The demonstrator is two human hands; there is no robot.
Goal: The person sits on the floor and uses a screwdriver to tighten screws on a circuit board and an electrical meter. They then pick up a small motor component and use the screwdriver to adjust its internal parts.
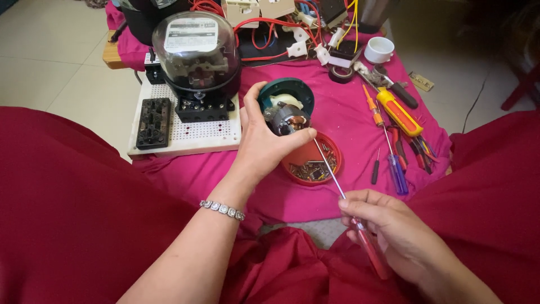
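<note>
The small round green motor with shiny metal middle (286, 110) sits in the left hand (264, 143) fingers, while right hand (388, 228) fingers hold a thin red-handled screwdriver (343, 194) over the red bowl of screws (312, 160).

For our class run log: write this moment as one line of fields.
left hand: grips small motor | right hand: holds red-handled screwdriver, tip at motor | below: red dish of screws

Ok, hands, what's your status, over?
Left hand grips small motor. Right hand holds red screwdriver, tip at motor. Red screw bowl underneath.

Head view, steeply down, close.
</note>
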